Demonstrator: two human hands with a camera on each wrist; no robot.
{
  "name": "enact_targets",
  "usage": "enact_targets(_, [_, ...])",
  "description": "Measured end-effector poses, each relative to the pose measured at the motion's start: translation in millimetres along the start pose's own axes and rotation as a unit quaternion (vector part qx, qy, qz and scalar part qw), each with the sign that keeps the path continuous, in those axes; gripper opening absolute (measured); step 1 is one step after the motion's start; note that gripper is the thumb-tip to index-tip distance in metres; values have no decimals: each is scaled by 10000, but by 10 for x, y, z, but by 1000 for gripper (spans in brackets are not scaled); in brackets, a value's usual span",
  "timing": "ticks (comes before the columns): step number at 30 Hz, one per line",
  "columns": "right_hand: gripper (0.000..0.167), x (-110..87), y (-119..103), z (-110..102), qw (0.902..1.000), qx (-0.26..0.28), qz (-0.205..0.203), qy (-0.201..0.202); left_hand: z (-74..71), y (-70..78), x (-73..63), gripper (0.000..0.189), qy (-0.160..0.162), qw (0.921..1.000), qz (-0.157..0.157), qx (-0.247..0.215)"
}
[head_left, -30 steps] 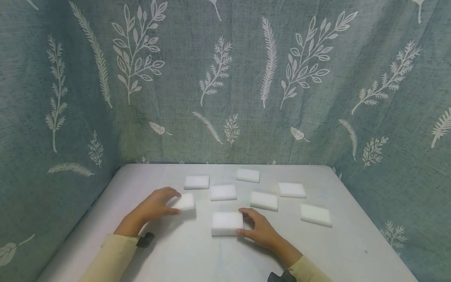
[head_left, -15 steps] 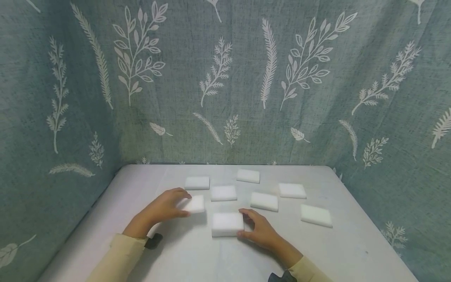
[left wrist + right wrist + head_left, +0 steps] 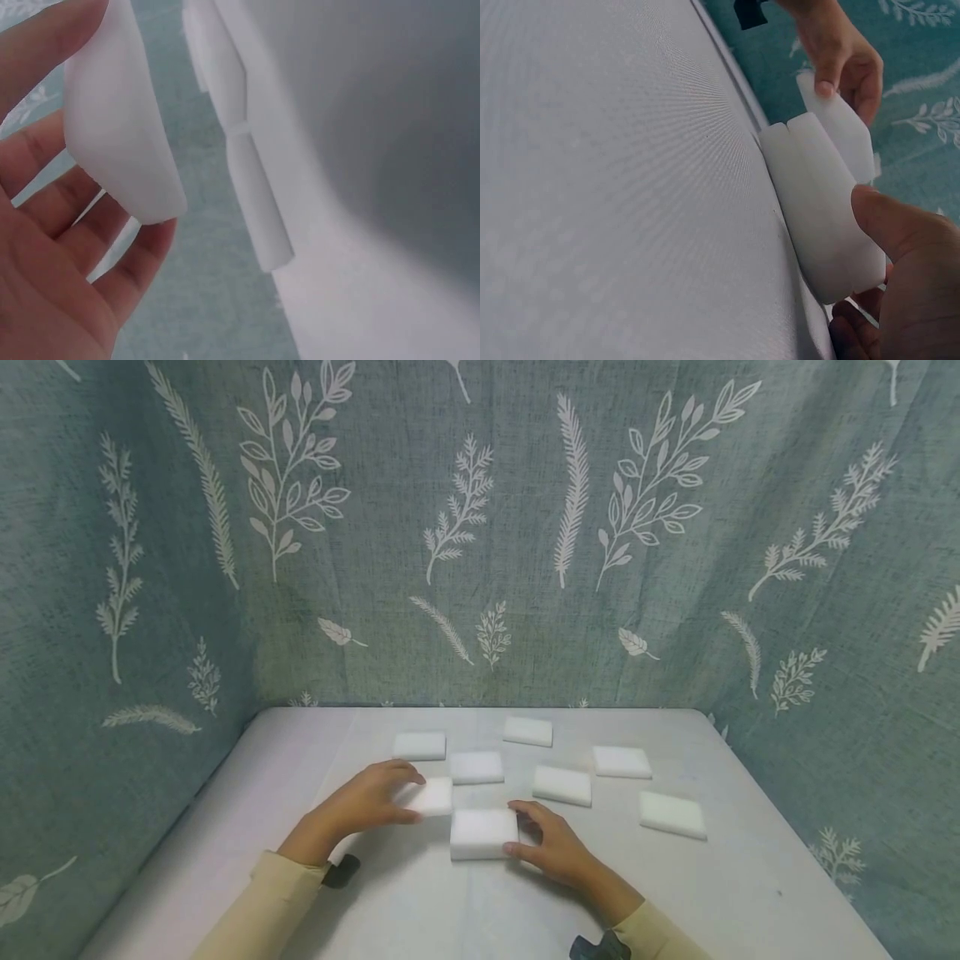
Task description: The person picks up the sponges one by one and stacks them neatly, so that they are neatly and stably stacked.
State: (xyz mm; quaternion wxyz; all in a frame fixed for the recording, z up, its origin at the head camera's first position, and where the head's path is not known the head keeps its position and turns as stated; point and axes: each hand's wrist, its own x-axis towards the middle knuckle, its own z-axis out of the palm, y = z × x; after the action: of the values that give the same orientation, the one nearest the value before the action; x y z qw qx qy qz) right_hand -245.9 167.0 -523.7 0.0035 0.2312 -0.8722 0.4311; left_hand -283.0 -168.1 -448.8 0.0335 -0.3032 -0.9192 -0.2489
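Observation:
My left hand [image 3: 367, 802] holds a white sponge [image 3: 433, 797] by its left end, thumb on the near side and fingers on the far side. In the left wrist view that sponge [image 3: 116, 127] is raised off the table, between thumb and fingers. Just right of it, a stack of two white sponges [image 3: 483, 833] lies flat on the table. My right hand [image 3: 558, 852] grips the stack's right end between thumb and fingers. The seam between the stacked sponges [image 3: 821, 206] shows in the right wrist view, the held sponge close above them.
Several more white sponges lie flat and spread out on the white table [image 3: 405, 910]: one behind the stack [image 3: 477, 767], one farther back [image 3: 528, 732], one at far right [image 3: 672, 815]. A leaf-patterned green-blue curtain [image 3: 480, 535] surrounds the back and sides.
My left hand has moved right with its sponge, bringing it to the stack's back left corner. The right hand and the stack have stayed in place.

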Motion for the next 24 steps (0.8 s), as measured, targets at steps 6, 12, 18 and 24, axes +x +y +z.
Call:
enact_targets(6, [69,-2,-3,1,10000,-25,24,-3,32,95,43,47,-44,9999,86,-46])
enact_targets(12, [70,-6,-9,0,9999,-66,78,-5,79,138,78,46,-30,9995,301,31])
enact_targets(18, [68,-1,-11,-6,10000,-44,7,-6,91,199,104,45,69,9985,547,44])
enact_targets(24, [69,4,6,-5,10000,0,-7,-9,121,282,135,44,-33,9982,594,-19])
